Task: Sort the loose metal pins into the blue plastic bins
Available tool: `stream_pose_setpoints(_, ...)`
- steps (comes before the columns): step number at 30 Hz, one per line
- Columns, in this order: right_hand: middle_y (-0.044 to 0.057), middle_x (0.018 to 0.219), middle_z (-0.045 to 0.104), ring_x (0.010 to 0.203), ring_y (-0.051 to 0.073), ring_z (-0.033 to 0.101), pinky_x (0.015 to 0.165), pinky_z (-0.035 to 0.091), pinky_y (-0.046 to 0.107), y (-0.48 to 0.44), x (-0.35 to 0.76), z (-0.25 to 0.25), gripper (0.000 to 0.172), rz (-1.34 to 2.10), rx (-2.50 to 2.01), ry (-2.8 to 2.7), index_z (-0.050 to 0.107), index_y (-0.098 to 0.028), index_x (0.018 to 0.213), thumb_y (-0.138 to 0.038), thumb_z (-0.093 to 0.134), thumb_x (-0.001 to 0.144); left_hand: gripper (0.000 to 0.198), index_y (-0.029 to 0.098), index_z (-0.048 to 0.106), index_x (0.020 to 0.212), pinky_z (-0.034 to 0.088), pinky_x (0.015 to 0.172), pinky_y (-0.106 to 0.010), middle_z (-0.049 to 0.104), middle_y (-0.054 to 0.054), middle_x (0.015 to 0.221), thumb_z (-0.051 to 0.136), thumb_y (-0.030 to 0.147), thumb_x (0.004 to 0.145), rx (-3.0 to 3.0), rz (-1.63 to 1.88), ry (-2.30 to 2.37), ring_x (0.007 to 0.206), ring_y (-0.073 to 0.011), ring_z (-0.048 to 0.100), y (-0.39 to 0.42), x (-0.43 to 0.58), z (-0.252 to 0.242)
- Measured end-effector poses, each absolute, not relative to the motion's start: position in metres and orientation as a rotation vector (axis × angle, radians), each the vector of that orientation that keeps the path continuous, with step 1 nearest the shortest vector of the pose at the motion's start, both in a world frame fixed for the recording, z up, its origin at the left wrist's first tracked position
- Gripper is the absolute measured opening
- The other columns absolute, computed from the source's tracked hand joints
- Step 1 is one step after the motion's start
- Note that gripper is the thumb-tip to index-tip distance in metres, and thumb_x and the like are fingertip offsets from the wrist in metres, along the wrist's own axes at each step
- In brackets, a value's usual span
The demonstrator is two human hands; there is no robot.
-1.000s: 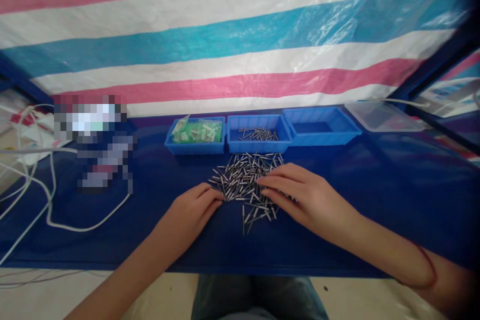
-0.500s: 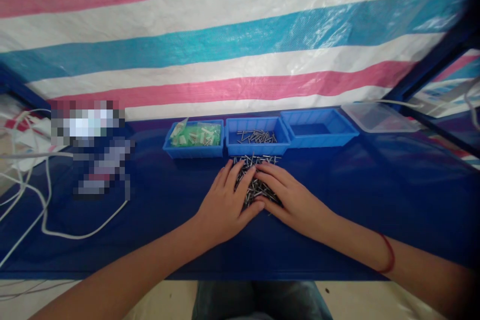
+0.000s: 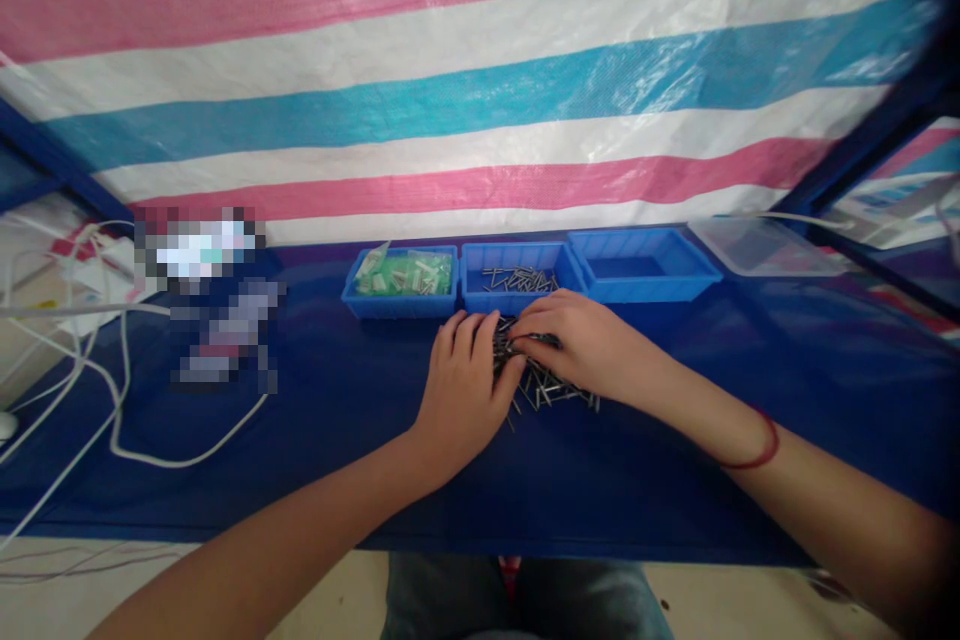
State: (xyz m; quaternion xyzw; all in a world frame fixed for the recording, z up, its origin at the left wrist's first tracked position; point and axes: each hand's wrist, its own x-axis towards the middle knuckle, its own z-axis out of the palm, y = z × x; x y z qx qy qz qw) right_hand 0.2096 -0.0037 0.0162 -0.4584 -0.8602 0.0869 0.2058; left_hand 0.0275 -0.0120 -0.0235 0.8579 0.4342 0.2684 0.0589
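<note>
A heap of thin metal pins, which look like nails or blind rivets, lies on the blue tabletop in front of the middle bin. My left hand rests along the heap's left side, palm down, fingers stretched out and thumb apart. From the right, my right hand reaches over the back of the heap. Its fingers and thumb are bent round some pins, and the fingertips are partly hidden among them. More such pins lie in the middle blue bin.
A left blue bin holds green packing with small bags and pieces. The right blue bin stands beside the middle one, with a clear plastic lid further right. White cables and blurred objects occupy the left side.
My right hand has moved up and back over the heap, its fingers drawing in. My left hand has straightened beside the pins. More of the heap's near right side shows.
</note>
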Motion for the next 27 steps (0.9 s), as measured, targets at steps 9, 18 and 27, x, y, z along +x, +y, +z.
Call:
stream_pose_setpoints(9, 0.003, 0.078, 0.068, 0.068, 0.014, 0.059, 0.061, 0.046, 0.029, -0.007, 0.218, 0.015, 0.02, 0.838, -1.222, -1.614, 0.07, -0.018, 0.087, -0.035, 0.061, 0.081, 0.027, 0.019, 0.055, 0.112, 0.029, 0.111, -0.048, 0.06, -0.008, 0.116, 0.054, 0.032, 0.089, 2.48, 1.043, 1.206, 0.123, -0.0268, 0.043, -0.007, 0.036, -0.01)
stream_pose_setpoints(18, 0.001, 0.075, 0.062, 0.057, 0.009, 0.048, 0.043, 0.032, 0.021, -0.018, 0.199, 0.015, 0.022, 1.374, -0.961, -0.98, 0.068, -0.018, 0.089, -0.034, 0.07, 0.074, 0.016, 0.02, 0.059, 0.099, 0.049, 0.077, -0.028, 0.066, -0.004, 0.092, 0.053, 0.031, 0.091, 1.94, 1.253, 1.065, 0.081, -0.0157, 0.061, 0.003, 0.041, 0.0)
stream_pose_setpoints(27, 0.0, 0.069, 0.059, 0.054, 0.008, 0.047, 0.042, 0.031, 0.021, -0.023, 0.193, 0.011, 0.015, 1.375, -1.01, -1.117, 0.067, -0.018, 0.081, -0.033, 0.065, 0.079, 0.012, 0.019, 0.061, 0.095, 0.048, 0.07, -0.021, 0.064, -0.002, 0.088, 0.055, 0.026, 0.089, 1.852, 1.365, 0.972, 0.077, -0.012, 0.06, -0.004, 0.035, -0.001)
